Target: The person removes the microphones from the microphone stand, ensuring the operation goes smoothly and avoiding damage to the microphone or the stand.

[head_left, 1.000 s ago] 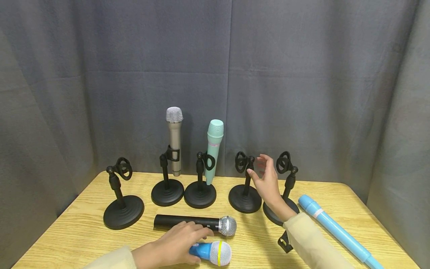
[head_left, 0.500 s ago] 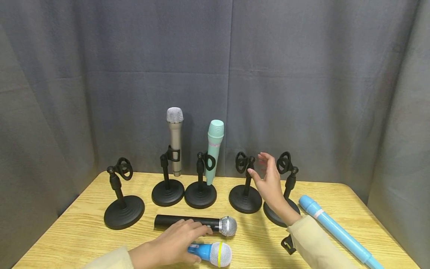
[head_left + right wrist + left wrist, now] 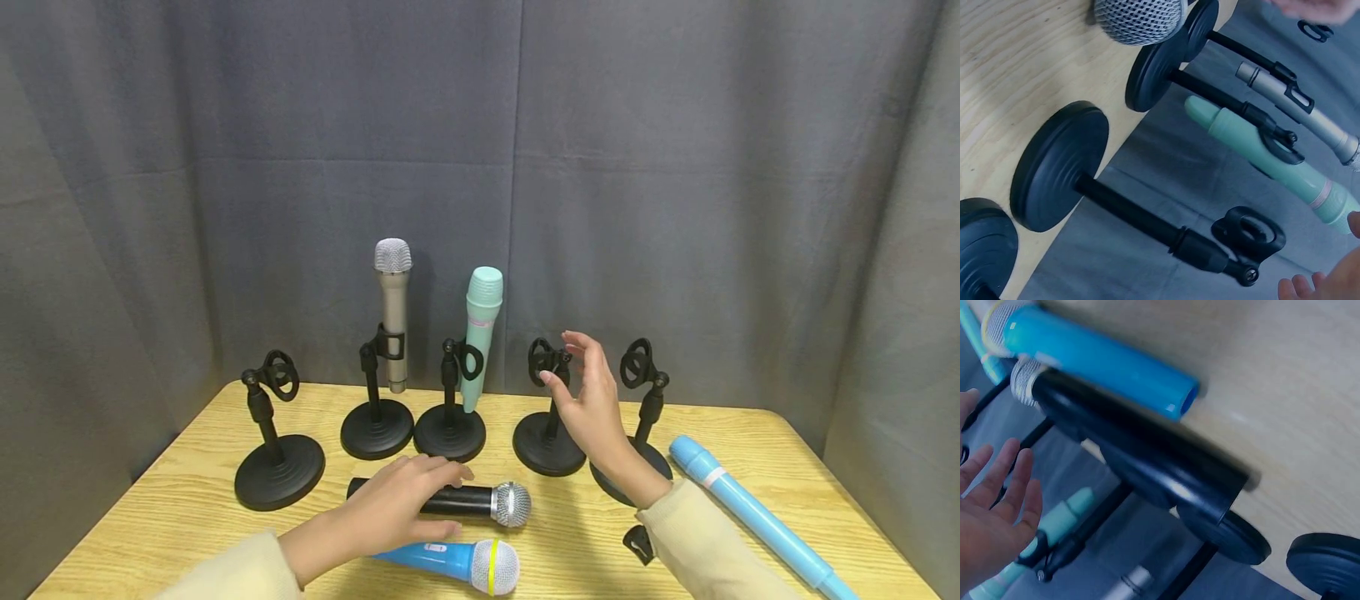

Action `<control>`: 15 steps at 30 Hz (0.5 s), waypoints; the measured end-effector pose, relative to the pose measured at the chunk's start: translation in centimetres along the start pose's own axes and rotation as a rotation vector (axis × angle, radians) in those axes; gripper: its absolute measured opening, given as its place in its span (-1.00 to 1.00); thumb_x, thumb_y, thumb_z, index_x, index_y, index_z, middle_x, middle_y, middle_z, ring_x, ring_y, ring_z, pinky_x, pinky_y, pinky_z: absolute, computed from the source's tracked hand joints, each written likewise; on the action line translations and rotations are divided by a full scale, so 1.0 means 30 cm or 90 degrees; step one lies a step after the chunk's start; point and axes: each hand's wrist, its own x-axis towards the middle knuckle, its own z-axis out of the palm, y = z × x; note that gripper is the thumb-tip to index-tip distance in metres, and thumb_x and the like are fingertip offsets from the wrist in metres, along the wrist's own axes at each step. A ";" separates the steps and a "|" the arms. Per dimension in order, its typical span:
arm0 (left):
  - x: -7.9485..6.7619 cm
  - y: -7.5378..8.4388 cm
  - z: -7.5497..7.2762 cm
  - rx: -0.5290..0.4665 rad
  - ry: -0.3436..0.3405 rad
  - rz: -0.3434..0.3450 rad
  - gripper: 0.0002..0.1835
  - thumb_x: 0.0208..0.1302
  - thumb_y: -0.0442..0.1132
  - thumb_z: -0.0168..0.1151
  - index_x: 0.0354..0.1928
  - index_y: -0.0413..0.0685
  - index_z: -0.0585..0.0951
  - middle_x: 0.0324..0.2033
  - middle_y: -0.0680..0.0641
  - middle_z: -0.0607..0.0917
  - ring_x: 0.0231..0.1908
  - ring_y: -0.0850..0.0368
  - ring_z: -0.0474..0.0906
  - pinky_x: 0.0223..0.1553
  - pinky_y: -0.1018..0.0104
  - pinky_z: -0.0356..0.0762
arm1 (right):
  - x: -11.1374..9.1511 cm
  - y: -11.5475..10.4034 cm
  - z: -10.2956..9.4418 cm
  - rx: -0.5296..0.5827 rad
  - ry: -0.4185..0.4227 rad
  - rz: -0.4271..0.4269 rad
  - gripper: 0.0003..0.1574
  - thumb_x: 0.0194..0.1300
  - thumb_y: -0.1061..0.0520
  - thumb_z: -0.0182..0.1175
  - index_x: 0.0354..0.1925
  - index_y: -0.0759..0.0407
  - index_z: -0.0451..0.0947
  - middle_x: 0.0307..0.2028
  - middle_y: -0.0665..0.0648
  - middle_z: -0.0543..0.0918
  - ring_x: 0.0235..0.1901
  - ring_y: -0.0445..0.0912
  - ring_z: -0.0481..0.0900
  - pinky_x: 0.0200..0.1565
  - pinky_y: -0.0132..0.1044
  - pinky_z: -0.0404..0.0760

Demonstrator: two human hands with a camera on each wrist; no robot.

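My left hand (image 3: pixel 397 510) hovers over a black microphone (image 3: pixel 468 502) with a silver mesh head, its thumb stretched out above a blue microphone (image 3: pixel 442 558) with a yellow ring. Both microphones lie on the table; in the left wrist view the fingers of this hand (image 3: pixel 997 512) are spread and hold nothing. My right hand (image 3: pixel 592 404) is raised, thumb and fingers apart, beside the holder of a black desk stand (image 3: pixel 550 446). Nothing sits in that stand's round clip (image 3: pixel 1250 231). Two stands further left carry a mint-green microphone (image 3: pixel 483 308) and a champagne-coloured microphone (image 3: pixel 393 292).
A stand (image 3: pixel 279 473) with a vacant clip is at far left, another (image 3: pixel 651 408) behind my right wrist. A long light-blue microphone (image 3: pixel 765 517) lies at the right. By my right sleeve is a small black clip (image 3: pixel 639 543). Grey curtain (image 3: pixel 675 167) surrounds the wooden table (image 3: pixel 172 517).
My left hand has lifted from the blue microphone and shifted a little up and left, uncovering its handle. The right hand has moved slightly left and up, toward the vacant clip.
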 end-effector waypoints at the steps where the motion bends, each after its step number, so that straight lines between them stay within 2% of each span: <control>1: 0.006 -0.002 -0.008 -0.002 0.009 -0.010 -0.50 0.06 0.05 0.30 0.06 0.16 0.47 -0.14 0.12 0.62 -0.17 0.25 0.54 -0.19 0.31 0.51 | 0.002 -0.006 0.003 0.002 -0.003 -0.003 -0.31 0.13 0.27 0.25 0.17 0.35 0.20 0.13 0.27 0.37 0.13 0.12 0.35 0.08 0.05 0.39; 7: 0.045 -0.022 -0.051 -0.017 0.072 -0.058 -0.52 0.04 0.02 0.33 0.03 0.16 0.48 -0.18 0.13 0.62 -0.18 0.31 0.54 -0.17 0.32 0.52 | 0.016 -0.026 0.029 0.011 -0.021 -0.009 -0.37 0.16 0.25 0.23 0.15 0.34 0.22 0.12 0.27 0.38 0.12 0.11 0.36 0.07 0.05 0.41; 15: 0.089 -0.074 -0.066 -0.037 0.134 -0.121 -0.52 0.01 -0.03 0.37 0.00 0.11 0.49 -0.23 0.13 0.63 -0.24 0.21 0.56 -0.23 0.34 0.52 | 0.037 -0.035 0.073 0.031 -0.037 -0.005 -0.40 0.15 0.25 0.23 0.12 0.36 0.26 0.09 0.29 0.40 0.08 0.14 0.39 0.04 0.07 0.44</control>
